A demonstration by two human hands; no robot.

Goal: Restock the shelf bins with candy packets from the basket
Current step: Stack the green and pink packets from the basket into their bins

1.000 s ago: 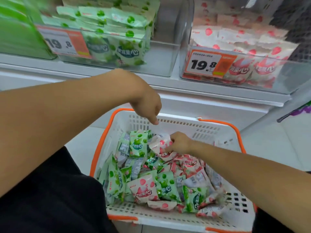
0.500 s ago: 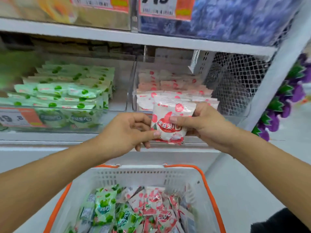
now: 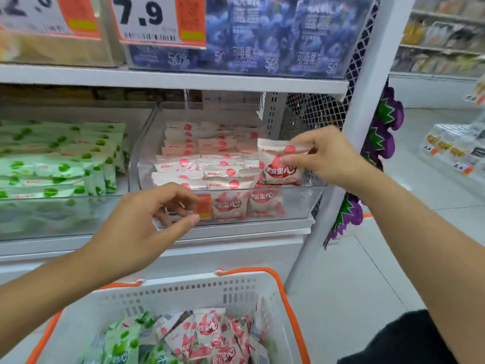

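Note:
My right hand (image 3: 324, 155) pinches a pink-and-white candy packet (image 3: 278, 164) by its top edge, holding it upright over the right side of the clear shelf bin (image 3: 296, 203) stocked with matching pink packets. Lower and to the left, my left hand (image 3: 147, 224) hovers in front of that bin's front wall with loosely curled fingers, holding nothing. Below, the white basket (image 3: 168, 295) with orange handles holds several pink and green packets.
A neighbouring clear bin (image 3: 52, 216) on the left holds green packets. Above, a shelf (image 3: 170, 78) carries blue pouches and price tags. A white upright post (image 3: 364, 106) with purple decoration borders the bin on the right. Floor and another shelf lie beyond.
My right hand lifted a pink packet from the basket to the shelf, both hands held it briefly, then the left let go and the right carried it rightward over the pink bin.

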